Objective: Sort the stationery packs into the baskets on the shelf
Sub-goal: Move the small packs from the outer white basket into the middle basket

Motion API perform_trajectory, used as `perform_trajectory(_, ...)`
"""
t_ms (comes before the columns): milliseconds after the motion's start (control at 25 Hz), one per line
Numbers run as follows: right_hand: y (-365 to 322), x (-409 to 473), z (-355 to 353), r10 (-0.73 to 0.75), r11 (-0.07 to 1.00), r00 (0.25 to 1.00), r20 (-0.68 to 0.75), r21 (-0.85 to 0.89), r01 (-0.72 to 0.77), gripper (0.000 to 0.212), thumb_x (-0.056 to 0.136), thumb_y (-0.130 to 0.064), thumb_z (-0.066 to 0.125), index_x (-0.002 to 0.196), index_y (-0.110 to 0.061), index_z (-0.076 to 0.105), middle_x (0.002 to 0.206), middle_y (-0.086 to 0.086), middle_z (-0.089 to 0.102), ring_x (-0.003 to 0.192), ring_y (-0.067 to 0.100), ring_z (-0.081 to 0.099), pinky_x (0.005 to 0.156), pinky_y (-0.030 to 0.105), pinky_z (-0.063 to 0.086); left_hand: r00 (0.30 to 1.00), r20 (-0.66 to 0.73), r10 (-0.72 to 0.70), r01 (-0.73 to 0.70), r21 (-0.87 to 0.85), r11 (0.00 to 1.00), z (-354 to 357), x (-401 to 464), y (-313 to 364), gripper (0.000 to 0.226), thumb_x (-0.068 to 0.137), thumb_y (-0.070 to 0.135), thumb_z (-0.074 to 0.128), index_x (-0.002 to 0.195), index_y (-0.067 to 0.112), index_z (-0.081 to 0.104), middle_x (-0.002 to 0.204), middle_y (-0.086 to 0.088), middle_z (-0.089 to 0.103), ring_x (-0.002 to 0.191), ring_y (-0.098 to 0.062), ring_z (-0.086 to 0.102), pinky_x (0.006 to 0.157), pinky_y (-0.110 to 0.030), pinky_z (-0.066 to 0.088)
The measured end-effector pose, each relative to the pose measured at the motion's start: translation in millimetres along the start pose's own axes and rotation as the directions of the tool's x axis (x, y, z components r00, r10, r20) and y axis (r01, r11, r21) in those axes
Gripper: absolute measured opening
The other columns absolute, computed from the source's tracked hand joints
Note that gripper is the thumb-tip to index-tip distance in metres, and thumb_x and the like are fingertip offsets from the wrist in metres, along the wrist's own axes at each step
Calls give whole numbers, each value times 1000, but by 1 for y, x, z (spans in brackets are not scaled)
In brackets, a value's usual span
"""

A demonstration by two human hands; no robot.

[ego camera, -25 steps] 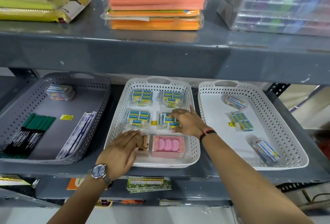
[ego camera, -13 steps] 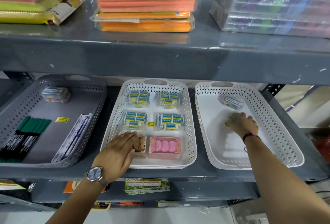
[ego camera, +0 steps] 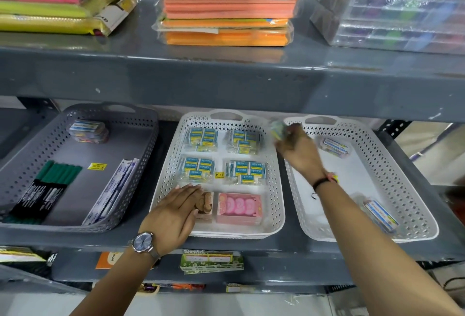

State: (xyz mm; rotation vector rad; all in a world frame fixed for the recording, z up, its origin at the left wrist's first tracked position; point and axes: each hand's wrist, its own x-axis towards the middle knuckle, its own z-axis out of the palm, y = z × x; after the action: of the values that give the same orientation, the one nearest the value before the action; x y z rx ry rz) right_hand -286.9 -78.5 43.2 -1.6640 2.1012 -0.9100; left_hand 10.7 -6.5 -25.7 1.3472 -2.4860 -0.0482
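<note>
While the left hand [ego camera: 173,215] stays flat at the front of the middle white basket [ego camera: 275,205], the right hand [ego camera: 297,149] has lifted an eraser pack [ego camera: 278,130] out of the right white basket [ego camera: 412,190].

Half a second ago the right hand was pressed down on the pack on the right basket's floor; now it is raised over the gap between the two white baskets, fingers closed around the blurred blue-and-yellow pack. The left hand's fingers are spread open, gripping nothing, palm resting beside the brown boxed item [ego camera: 207,205] and near the pink box [ego camera: 239,207]. Four eraser packs lie in the middle basket; two packs remain in the right one.
</note>
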Motion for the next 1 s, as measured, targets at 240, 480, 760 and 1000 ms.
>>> perform_trajectory(240, -78, -19, 74, -351, 901, 835, 424, -90, 425, 50, 86, -35, 60, 128, -15, 42, 127, 4, 62, 125, 22, 50, 114, 55, 12, 1000, 14, -9, 10, -26, 1000, 1, 0, 0, 52, 97, 32, 19, 117, 6, 60, 116, -11, 67, 107, -24, 63, 106, -25, 25)
perform_trajectory(480, -71, -24, 114, -307, 858, 745, 592, -166, 485, 39, 89, -27, 56, 125, -14, 49, 145, 2, 45, 132, 22, 43, 114, 59, 5, 999, -39, 30, -30, -10, 999, -2, 2, 1, 40, 93, 28, 28, 119, 10, 52, 113, -10, 68, 104, -23, 65, 99, -29, 32)
perform_trajectory(760, -25, -21, 20, -166, 924, 952, 256, -297, 241, 36, 91, -28, 52, 126, -18, 53, 142, 2, 49, 130, 19, 46, 115, 49, 18, 1000, 5, 28, -28, 44, 999, -3, 0, 2, 69, 99, 39, 6, 112, 6, 64, 110, -10, 70, 102, -24, 66, 99, -29, 30)
perform_trajectory(1000, 142, -75, -112, 591, 675, 768, 247, -672, -303, 84, 68, -52, 72, 134, -13, 39, 138, 13, 47, 125, 30, 47, 104, 42, 41, 1000, -7, 14, -13, 64, 998, -3, -14, 4, 63, 99, 43, 10, 114, 8, 62, 111, -10, 69, 107, -22, 59, 107, -21, 16)
